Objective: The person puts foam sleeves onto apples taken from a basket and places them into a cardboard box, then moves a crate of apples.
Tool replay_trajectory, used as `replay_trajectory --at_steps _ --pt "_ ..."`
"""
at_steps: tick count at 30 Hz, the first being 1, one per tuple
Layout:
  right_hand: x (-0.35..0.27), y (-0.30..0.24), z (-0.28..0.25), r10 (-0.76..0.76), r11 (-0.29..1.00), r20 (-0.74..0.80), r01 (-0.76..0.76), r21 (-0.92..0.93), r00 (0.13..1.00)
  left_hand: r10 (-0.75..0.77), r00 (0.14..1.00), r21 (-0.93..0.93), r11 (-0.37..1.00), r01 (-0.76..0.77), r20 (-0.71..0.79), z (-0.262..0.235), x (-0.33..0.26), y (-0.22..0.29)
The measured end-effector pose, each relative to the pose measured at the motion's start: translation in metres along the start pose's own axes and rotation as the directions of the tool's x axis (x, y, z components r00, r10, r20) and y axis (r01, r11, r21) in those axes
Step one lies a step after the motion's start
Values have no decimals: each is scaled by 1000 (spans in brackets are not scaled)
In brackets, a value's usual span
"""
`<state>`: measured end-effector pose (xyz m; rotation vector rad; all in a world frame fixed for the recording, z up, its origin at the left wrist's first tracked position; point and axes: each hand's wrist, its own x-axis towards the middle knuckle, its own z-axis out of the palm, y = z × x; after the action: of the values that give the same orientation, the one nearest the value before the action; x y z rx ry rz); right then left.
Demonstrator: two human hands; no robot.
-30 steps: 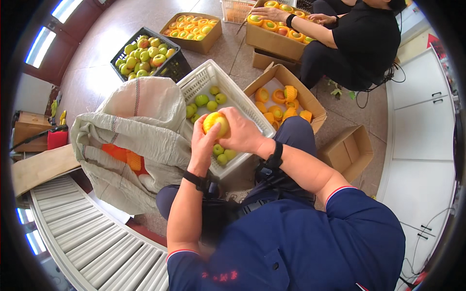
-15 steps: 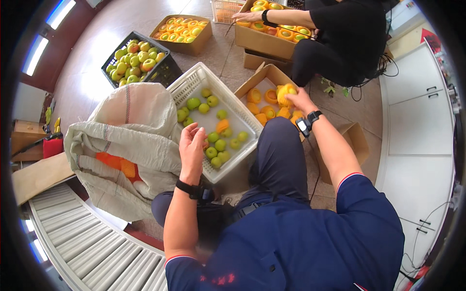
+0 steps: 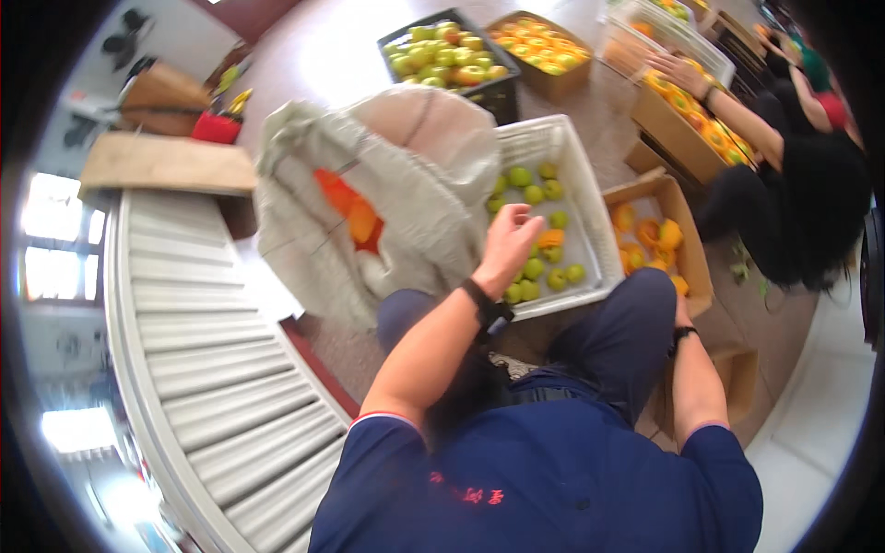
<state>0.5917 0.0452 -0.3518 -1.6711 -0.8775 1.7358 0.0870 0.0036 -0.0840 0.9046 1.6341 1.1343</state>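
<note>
My left hand (image 3: 510, 241) hovers over a white plastic crate (image 3: 593, 203), its fingers partly curled and apart, with nothing visible in them. Several green apples (image 3: 519, 177) lie loose in the crate, along with an orange foam net (image 3: 551, 239). Beside the crate, on the right, a cardboard box (image 3: 693, 253) contains orange foam nets (image 3: 670, 235), some of them around fruit. My right hand (image 3: 682, 313) is low at the near side of this box; my knee and the box hide its fingers, and I cannot see what it holds.
A woven sack (image 3: 419, 198) with orange foam nets (image 3: 358, 214) inside stands left of the crate, near a roller conveyor (image 3: 221, 369). Behind are a black crate of apples (image 3: 502, 92) and a box of netted fruit (image 3: 553, 81). A co-worker's hand (image 3: 678, 72) reaches over another box.
My view has swung left, shifting the scene rightward. My right hand, which held a fruit in a yellow foam net, has dropped to the near side of the box. My left hand stays over the crate.
</note>
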Motion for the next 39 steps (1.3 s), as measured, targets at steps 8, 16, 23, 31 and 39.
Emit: replay_trajectory --at_steps 8,16,23,31,39 --pt "-15 -80 -3 -279 785 -43 202 -585 959 -114 993 -431 897 92 -25 -58 -15 68" --pt "-113 -229 102 -134 969 -117 105 -223 984 -244 944 -664 747 37 -222 -220 22 38" --pt "-91 -200 107 -378 798 121 389 -460 918 -244 969 -751 645 139 -30 -276 24 -92" --pt "-116 -213 124 -326 825 47 308 -473 944 -556 736 -415 818 399 -387 -268 31 -84" --pt "-98 -216 127 -373 809 93 373 -454 923 -274 860 -543 840 -4 -431 -263 -5 -16"
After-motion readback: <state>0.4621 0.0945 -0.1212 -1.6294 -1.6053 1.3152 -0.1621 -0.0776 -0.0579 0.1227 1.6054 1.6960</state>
